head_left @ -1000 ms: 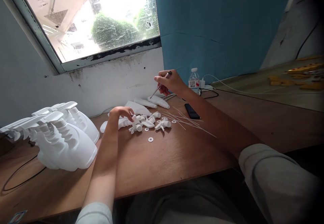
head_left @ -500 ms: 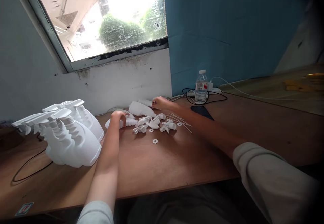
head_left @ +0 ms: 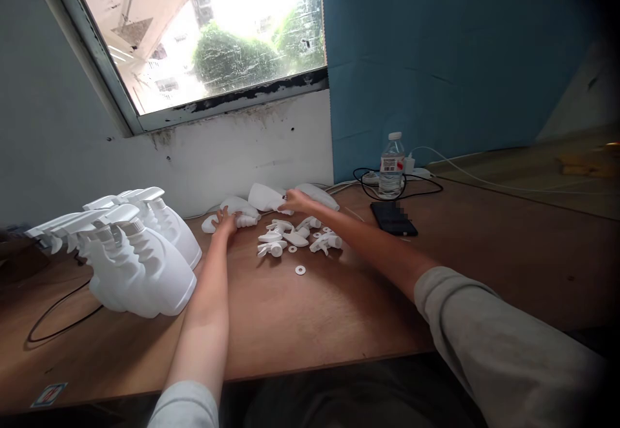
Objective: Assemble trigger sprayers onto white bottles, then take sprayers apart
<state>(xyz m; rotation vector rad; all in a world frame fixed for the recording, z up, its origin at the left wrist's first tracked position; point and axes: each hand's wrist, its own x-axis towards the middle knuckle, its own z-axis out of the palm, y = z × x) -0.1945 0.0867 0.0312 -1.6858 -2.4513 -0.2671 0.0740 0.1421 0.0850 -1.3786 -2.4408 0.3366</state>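
My left hand lies over a white spray bottle body on its side, its fingers curled round it; a ridged neck sticks out to the right. Just behind it rests another white bottle. My right hand closes at the neck end of a lying white bottle, which points right towards me. A further bottle lies behind my right wrist. In front of both hands are several white trigger spray heads, partly overlapping, and flat white washers.
Several white bottles with trigger heads fitted stand grouped at the left. A water bottle, black cable and phone are at the right. Behind the brown table are a wall and window. My right forearm covers thin white tubes.
My right hand has moved slightly left to the middle bottle's neck. The bottle behind my right wrist has shifted right. My left fingers have spread over their bottle. The view has shifted slightly.
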